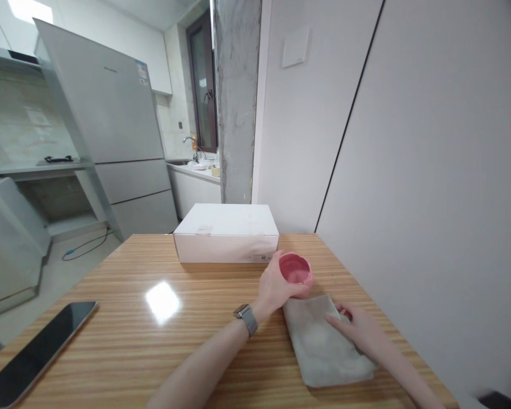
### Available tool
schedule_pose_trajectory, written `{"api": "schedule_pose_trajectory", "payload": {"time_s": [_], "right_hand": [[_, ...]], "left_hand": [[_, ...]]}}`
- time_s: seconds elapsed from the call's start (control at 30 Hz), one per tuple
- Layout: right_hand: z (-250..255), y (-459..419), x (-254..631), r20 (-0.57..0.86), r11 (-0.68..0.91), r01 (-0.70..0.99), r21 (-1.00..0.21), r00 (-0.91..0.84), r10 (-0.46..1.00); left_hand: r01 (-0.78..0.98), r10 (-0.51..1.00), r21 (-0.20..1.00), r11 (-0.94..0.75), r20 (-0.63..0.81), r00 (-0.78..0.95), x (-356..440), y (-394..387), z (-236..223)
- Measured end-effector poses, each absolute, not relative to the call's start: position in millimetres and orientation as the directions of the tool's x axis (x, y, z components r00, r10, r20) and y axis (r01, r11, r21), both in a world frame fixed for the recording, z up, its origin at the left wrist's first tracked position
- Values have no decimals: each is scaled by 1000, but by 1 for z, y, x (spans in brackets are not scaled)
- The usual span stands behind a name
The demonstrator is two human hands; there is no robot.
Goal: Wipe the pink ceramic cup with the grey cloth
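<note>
My left hand (276,285), with a watch (246,318) on its wrist, grips a pink bowl (297,270) by its left side, thumb at the near side. The bowl's opening faces up toward me, and I see nothing inside it. Just in front of the bowl a folded grey cloth (319,346) lies on the table. My right hand (354,326) rests at the cloth's right edge, with thumb and fingers closed on the fabric.
Behind the bowl stands a closed white box (225,247) on the striped wooden table (123,341). A phone (42,346) lies at the left edge. The white wall (426,199) runs along the right side. Farther back are a fridge (111,113) and a sink (177,162).
</note>
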State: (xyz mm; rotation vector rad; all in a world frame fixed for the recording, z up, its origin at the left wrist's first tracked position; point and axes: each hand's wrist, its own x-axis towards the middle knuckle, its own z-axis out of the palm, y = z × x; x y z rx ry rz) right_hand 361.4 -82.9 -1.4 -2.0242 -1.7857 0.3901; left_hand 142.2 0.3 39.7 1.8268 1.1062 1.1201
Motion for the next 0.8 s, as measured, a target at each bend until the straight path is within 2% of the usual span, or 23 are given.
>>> {"api": "schedule_pose_trajectory", "payload": {"time_s": [0.27,0.43,0.53,0.63,0.8], "right_hand": [[-5,-77,363,60,-100,840,-533,155,986],[2,-78,359,45,-132,828,-545,187,981],[6,-77,357,39,-150,859,-489,193,980],[14,-77,352,30,-183,908,-376,209,977],[34,-85,338,46,-264,939,-220,281,959]], "left_hand": [[469,925,799,-378,304,228,160,10,28],[507,926,776,-375,290,241,164,16,24],[501,930,784,-367,291,226,165,17,23],[460,926,806,-373,287,247,163,15,24],[333,864,812,-479,370,341,144,7,38]]}}
